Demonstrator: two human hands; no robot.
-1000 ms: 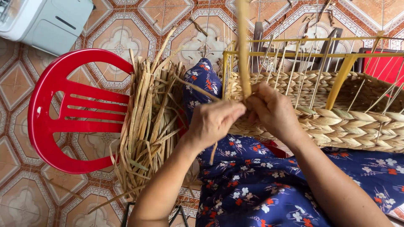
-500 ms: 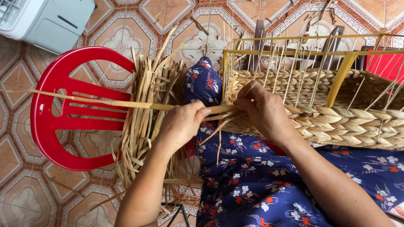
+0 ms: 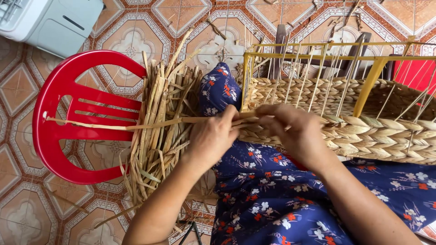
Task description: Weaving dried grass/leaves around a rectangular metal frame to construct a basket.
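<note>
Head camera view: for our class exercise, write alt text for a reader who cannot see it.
Two bare hands, left hand and right hand, pinch flat straw strands against a half-woven basket on a yellow wire frame. A loose straw bundle lies across a red plastic chair on patterned tiles.

no packages, labels, signs or screens show anywhere in this view.
</note>
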